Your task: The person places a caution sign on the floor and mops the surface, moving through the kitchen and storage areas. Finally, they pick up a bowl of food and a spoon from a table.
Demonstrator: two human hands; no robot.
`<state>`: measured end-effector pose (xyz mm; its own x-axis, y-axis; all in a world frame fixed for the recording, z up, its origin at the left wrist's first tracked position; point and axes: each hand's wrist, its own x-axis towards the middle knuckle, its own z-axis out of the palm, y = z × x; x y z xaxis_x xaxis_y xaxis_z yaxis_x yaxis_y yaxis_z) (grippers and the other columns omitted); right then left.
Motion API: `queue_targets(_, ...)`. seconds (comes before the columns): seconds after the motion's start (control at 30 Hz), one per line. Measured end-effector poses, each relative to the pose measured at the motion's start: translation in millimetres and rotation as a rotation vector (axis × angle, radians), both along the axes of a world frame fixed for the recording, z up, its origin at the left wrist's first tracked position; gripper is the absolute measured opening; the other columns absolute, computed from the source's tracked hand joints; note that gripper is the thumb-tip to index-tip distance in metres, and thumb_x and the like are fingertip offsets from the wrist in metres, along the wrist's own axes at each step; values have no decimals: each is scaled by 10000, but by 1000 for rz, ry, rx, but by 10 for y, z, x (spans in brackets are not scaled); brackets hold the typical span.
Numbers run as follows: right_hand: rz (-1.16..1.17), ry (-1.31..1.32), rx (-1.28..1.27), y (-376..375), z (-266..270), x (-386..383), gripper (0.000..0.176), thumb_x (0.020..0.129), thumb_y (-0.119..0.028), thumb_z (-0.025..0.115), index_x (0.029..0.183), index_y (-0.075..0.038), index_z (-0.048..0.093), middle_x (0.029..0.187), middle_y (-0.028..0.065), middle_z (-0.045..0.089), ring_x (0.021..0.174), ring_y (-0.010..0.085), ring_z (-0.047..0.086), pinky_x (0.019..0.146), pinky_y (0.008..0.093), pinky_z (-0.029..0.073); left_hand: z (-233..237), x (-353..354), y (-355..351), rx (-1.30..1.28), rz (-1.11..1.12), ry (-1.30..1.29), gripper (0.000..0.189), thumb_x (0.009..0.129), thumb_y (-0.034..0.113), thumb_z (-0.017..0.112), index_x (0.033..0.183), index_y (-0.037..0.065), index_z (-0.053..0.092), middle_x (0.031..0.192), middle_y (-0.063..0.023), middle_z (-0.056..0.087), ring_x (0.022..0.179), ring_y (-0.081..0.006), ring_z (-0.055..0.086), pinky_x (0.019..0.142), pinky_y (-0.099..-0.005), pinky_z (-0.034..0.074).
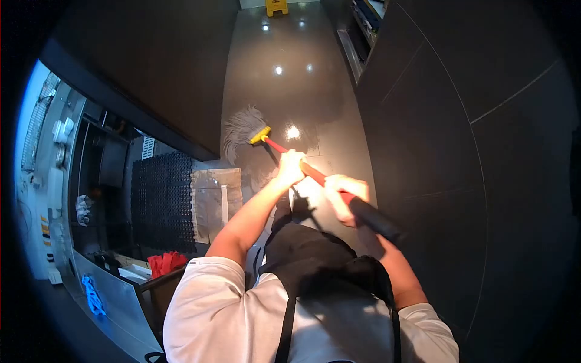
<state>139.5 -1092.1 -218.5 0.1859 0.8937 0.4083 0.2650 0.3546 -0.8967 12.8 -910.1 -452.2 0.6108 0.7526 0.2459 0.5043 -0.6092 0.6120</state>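
A mop with a red handle (275,145) slants across the middle of the view. Its grey string head (243,127), clamped in a yellow holder (260,135), lies spread on the wet, shiny floor (290,97). My left hand (292,168) is wrapped round the red part of the handle, nearer the mop head. Closer to the handle's black end (376,219), my right hand (346,196) is closed round the shaft.
A yellow floor sign (276,7) stands at the far end of the passage. Dark walls (436,151) flank it. At the left are a black rubber mat (162,199), flattened cardboard (216,202), a red cloth (166,264) and a metal counter (118,296) with a blue cloth (93,295).
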Motion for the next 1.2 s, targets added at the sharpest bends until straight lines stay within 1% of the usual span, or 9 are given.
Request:
queue_targets(0.07,-23,27,-84,-274,495,231,129,843,7,581,715,24,581,699,102,630,625,204,600,638,315,489,520,317,-421,-85,-61,-106,351,747,397,763,677,77,638,681,-157,638,727,-386,646,672,-465,513)
queue_targets(0.17,-66,19,44,-660,1098,486,224,856,-18,531,635,-23,498,620,82,581,590,177,586,629,319,476,863,745,-952,-150,-341,-175,176,695,210,723,674,68,621,646,-177,625,653,-396,640,609,-466,501)
queue_targets(0.33,13,371,371,-1160,1263,583,314,810,-169,781,703,-32,519,571,75,546,497,211,574,550,360,511,989,1292,-1488,-254,-868,-408,206,635,159,722,644,91,528,583,-130,564,575,-374,595,522,-448,454)
queue_targets(0.47,-321,129,444,-1075,1074,624,344,937,-228,644,677,-104,457,507,3,463,413,129,466,439,290,408,823,1665,-1361,-156,-879,-407,247,719,173,719,637,98,499,575,-113,553,563,-363,588,500,-447,439)
queue_targets(0.7,-371,96,766,-370,-50,1113,257,853,-126,637,655,-105,473,604,0,462,495,124,440,542,295,437,394,2288,-419,58,-742,-291,176,766,164,645,637,83,558,645,-118,585,660,-344,626,580,-463,501)
queue_targets(0.83,-563,28,401,197,-796,1392,186,762,1,679,688,-56,517,686,67,556,601,222,551,612,361,490,147,2703,443,158,-645,-99,173,761,180,683,647,80,600,669,-107,599,751,-317,639,695,-458,527)
queue_targets(0.9,-607,-13,308,674,-1197,1545,174,719,53,702,722,-23,545,700,111,574,666,294,605,702,384,525,-170,2836,975,132,-429,169,197,751,196,731,923,110,685,961,-133,673,982,-316,646,841,-447,534)
queue_targets(1.03,-431,39,40,1638,-1598,2055,255,718,6,797,739,-12,544,755,120,597,764,304,632,784,380,525,-335,3025,1758,-99,-249,575,903,726,227,787,1500,279,325,1528,-178,386,1400,-342,398,1143,-427,368)
queue_targets(1.2,-419,41,22,2027,-1549,2366,261,721,-19,808,757,-21,550,778,103,610,818,293,640,811,386,513,-121,3226,2221,-232,-343,634,974,739,63,761,1533,278,240,1620,-144,226,1487,-337,239,1168,-573,274)
